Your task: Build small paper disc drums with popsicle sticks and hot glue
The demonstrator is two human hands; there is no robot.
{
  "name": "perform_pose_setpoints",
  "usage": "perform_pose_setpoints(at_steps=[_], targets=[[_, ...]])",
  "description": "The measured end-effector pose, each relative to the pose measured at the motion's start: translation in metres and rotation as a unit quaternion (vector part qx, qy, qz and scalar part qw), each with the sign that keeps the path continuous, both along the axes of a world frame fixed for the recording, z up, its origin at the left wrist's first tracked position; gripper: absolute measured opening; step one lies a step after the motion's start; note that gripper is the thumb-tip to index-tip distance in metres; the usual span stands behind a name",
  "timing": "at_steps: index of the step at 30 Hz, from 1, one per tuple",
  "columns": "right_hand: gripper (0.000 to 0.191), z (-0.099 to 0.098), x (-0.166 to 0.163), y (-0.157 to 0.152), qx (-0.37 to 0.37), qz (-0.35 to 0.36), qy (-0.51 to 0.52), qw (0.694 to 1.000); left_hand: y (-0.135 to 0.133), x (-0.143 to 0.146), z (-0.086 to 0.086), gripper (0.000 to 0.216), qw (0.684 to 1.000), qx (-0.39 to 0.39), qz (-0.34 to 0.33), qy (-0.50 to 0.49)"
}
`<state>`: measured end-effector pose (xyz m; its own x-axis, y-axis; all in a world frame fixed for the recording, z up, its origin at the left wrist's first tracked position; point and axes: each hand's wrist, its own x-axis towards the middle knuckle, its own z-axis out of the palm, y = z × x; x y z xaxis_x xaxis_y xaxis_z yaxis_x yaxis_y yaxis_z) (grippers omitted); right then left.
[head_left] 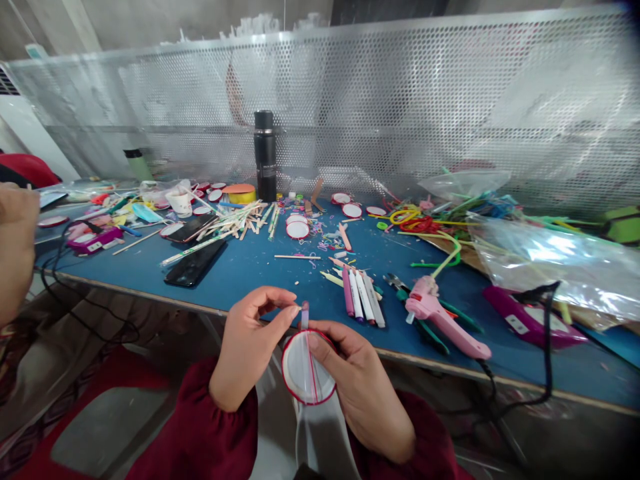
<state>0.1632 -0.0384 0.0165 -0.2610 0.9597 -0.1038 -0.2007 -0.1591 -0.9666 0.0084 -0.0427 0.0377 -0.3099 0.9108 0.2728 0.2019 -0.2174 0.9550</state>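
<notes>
In front of my lap, my right hand [357, 380] grips a round white disc with a red rim [296, 373], the thumb pressed on its face. A flat pale stick runs up across the disc, and its purplish tip [305, 312] stands out past the upper rim. A thin red line crosses the disc beside the stick. My left hand [257, 343] is closed in a pinch right at this tip. Whatever lies between that thumb and forefinger is too small to make out. Both hands are just off the table's front edge.
On the blue table [240, 273] are several markers [364, 297], pliers [395, 283], a pink glue gun [445, 320], a black phone [195, 263], sticks [240, 223] and a black bottle [265, 160]. Another person's hand [15, 247] shows at far left. Cables [547, 327] hang over the edge.
</notes>
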Motion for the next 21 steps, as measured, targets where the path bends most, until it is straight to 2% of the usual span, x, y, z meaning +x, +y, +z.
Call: perform_pose_setpoints(at_steps=[21], targets=[[0.035,-0.0027,-0.001,0.0017,-0.005,-0.002,0.014,1.0,0.0012,-0.0017,-0.0047,0.014,0.999,-0.012,-0.018,-0.038]])
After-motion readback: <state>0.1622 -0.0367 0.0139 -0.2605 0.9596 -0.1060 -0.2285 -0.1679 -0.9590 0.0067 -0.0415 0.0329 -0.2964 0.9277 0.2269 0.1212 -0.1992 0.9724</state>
